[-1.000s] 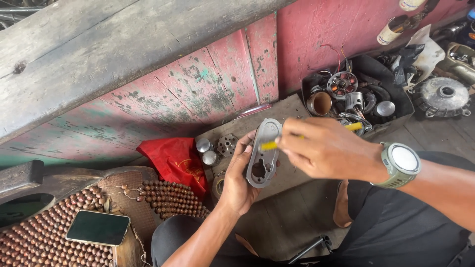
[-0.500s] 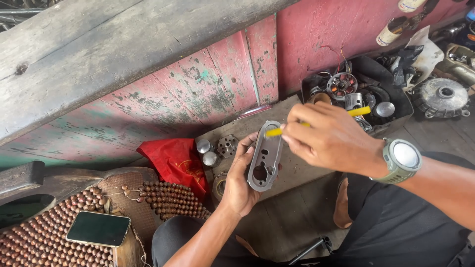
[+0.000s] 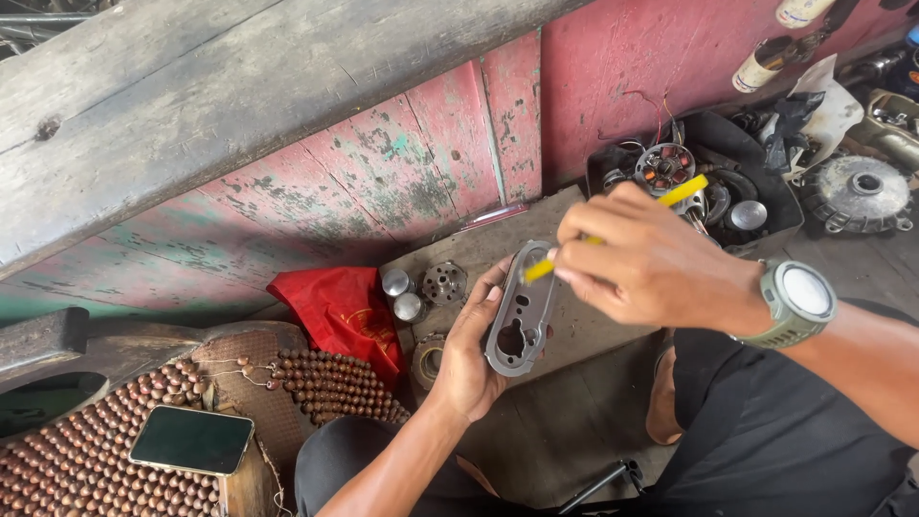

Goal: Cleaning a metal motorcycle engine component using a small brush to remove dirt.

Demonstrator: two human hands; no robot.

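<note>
Right now we've got the grey metal cover plate (image 3: pixel 520 309) clamped upright in our left hand (image 3: pixel 469 354) w/ right hand (image 3: pixel 651 263) pinching a yellow tool (image 3: pixel 613 225) at its rim, prob. mid-scrape, so next stroke needs steady pressure.

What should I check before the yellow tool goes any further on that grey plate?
1. Grey metal plate held in the left hand: ok, fingers wrap its edge.
2. Yellow tool gripped by the right hand: ok.
3. Tool tip on the plate's upper end: ok, it meets the rim.
4. Plate's openings unobstructed: ok, holes show through.
5. Small round parts on the board clear of the hands: ok.
6. Condition of the plate's surface: cannot tell.
</note>
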